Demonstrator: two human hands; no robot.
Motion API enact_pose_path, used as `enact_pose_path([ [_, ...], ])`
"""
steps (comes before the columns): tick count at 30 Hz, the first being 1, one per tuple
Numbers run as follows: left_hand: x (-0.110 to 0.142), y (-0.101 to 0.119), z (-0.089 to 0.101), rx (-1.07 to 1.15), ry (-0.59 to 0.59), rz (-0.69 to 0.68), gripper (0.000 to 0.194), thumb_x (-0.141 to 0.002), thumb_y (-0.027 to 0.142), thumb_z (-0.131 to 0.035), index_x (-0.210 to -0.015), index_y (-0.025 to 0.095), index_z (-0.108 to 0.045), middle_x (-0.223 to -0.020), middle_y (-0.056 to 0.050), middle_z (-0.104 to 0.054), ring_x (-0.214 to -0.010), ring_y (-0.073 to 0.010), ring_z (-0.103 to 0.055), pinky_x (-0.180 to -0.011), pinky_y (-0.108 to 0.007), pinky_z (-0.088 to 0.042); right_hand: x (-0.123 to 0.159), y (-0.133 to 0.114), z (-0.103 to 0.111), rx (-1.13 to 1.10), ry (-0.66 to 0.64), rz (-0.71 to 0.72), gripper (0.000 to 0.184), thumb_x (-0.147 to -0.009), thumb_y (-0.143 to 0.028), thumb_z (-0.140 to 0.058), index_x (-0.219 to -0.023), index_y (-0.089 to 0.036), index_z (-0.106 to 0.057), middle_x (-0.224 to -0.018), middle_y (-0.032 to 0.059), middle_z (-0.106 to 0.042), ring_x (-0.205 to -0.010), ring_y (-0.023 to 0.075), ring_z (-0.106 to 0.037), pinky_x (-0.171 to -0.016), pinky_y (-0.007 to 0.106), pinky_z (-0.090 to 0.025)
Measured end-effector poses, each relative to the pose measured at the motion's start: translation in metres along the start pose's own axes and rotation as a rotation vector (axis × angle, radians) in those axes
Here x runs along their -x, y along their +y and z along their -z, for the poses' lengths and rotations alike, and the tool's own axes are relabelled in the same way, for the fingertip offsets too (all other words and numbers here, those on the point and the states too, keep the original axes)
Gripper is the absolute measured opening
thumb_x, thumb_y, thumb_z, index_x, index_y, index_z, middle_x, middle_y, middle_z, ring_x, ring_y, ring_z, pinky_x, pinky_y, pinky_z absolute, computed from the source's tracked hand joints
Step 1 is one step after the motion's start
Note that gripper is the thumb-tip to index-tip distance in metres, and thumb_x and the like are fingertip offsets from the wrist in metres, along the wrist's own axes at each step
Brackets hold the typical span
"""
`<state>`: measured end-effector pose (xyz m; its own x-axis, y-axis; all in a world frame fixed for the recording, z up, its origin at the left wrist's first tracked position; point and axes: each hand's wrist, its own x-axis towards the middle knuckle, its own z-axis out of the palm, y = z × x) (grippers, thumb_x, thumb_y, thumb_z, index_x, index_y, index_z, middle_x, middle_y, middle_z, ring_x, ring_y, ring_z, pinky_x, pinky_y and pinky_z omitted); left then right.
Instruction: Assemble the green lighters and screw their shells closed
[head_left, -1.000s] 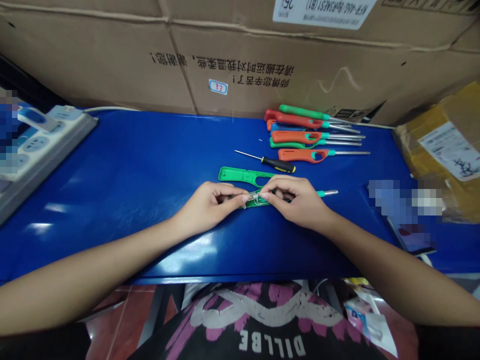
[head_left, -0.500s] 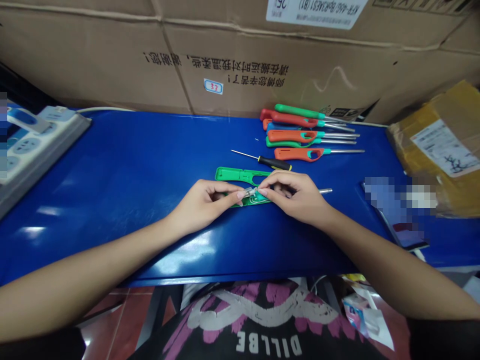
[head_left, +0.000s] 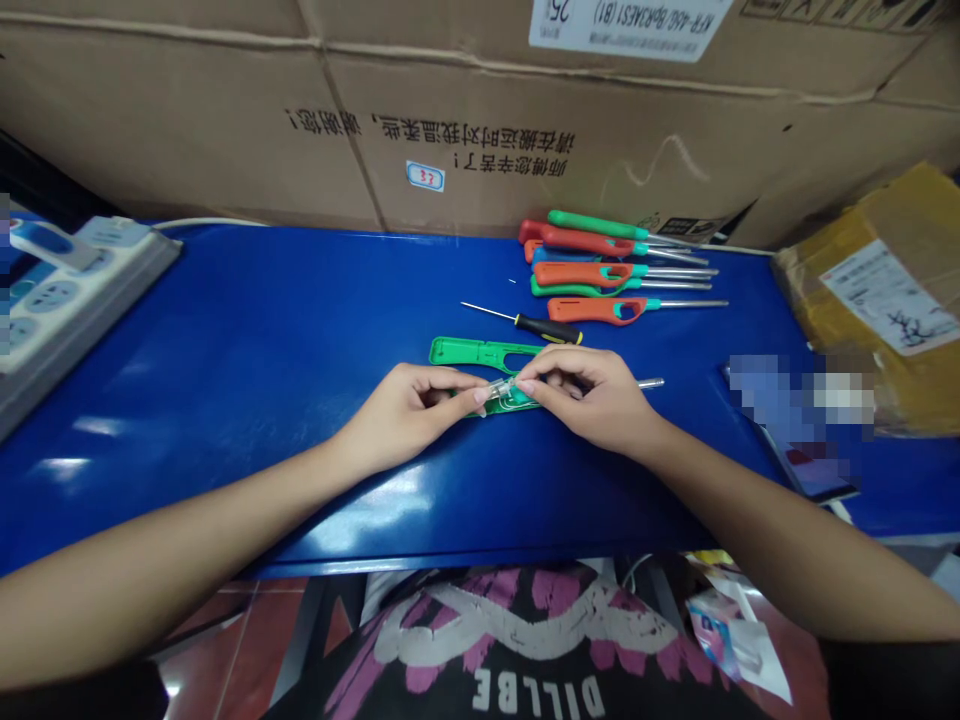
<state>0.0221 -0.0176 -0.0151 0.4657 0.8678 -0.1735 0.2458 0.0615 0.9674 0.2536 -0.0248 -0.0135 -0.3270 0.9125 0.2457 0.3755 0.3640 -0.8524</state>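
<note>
Fingertips [head_left: 480, 396] of the left hand [head_left: 411, 418] are pinched on a clear plastic tube piece [head_left: 496, 389], between it and the right hand [head_left: 596, 395].
Its long axis runs roughly sideways, over the hollow green lighter shell [head_left: 496, 407]; both hands are equally near. Right thumb and finger almost meet at its right end, but I cannot tell their hold. Plastic looks smooth, transparent.

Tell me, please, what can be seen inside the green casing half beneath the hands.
Inside the green casing half, a turquoise part and a thin pale wire show. The left hand and right hand cover much of it; what lies there cannot be seen.
</note>
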Motion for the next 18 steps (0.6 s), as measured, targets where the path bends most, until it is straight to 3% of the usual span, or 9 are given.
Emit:
enact_pose_path([
  [12, -0.0002, -0.0016, -0.0003, -0.107, -0.008, -0.098, 0.024, -0.089, 0.034, -0.069, -0.102, 0.018, -0.08, -0.085, -0.006, -0.077, -0.078, -0.0179, -0.069, -0.068, -0.027, -0.054, 0.001, 0.0008, -0.0021, -0.036, -0.023, -0.069, 0.01, -0.086, -0.024, -0.069, -0.083, -0.016, -0.073, -0.067, -0.002, -0.06, -0.05, 0.0055, -0.036, -0.045, 0.024, -0.027],
  [18, 0.0003, -0.0013, -0.0011, -0.105, 0.002, -0.104, 0.024, -0.089, 0.034, -0.069, -0.103, 0.018, -0.08, -0.087, -0.006, -0.078, -0.073, -0.0169, -0.068, -0.061, -0.025, -0.052, -0.0003, -0.0006, 0.0015, 0.002, -0.058, -0.083, 0.012, -0.086, -0.025, -0.068, -0.083, -0.015, -0.073, -0.06, -0.0042, -0.054, -0.049, 0.0057, -0.034, -0.046, 0.024, -0.027],
])
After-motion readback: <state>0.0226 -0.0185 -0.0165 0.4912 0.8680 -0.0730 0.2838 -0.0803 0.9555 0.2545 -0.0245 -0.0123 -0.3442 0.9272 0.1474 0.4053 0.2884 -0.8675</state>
